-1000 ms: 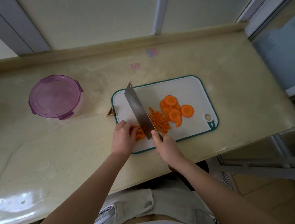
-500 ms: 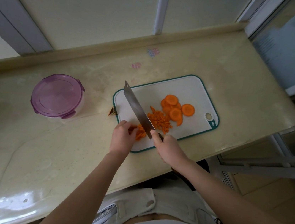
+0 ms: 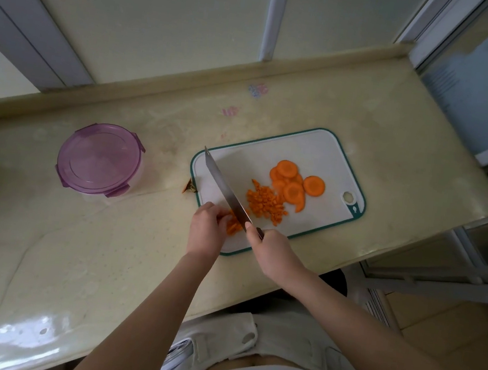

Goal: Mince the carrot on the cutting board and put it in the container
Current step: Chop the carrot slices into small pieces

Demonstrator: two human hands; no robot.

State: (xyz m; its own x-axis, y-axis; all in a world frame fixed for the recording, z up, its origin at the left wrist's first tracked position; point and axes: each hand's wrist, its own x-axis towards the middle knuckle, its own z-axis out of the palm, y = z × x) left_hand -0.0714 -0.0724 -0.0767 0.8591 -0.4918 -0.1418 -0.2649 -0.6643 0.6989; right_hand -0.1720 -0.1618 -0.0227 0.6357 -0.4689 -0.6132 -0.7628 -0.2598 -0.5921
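Carrot strips are lying at the near left corner of the cutting board. I am seeing only part of them: the left hand is covering their left end with curled fingertips, holding them down, and the knife is crossing their right side. I cannot tell which way their long axis is running.

The right hand is gripping the knife at the board's near edge. The handle is almost wholly hidden inside the fist, and one fingertip is resting on the base of the blade. The blade's long axis is running diagonally, with its tip pointing at the board's far left corner.

The minced carrot is sitting in a loose heap just right of the blade, mid-board. The carrot slices are overlapping beyond it, toward the board's right end, so I cannot count them.

The board is lying with its long side roughly along the worktop, nearer the worktop's right end. Both hands are hiding part of its near edge.

The container is standing well to the left, toward the worktop's far edge. Its purple lid is hiding whatever is inside.

A small brown scrap, too small for me to identify, is touching the board's left edge.
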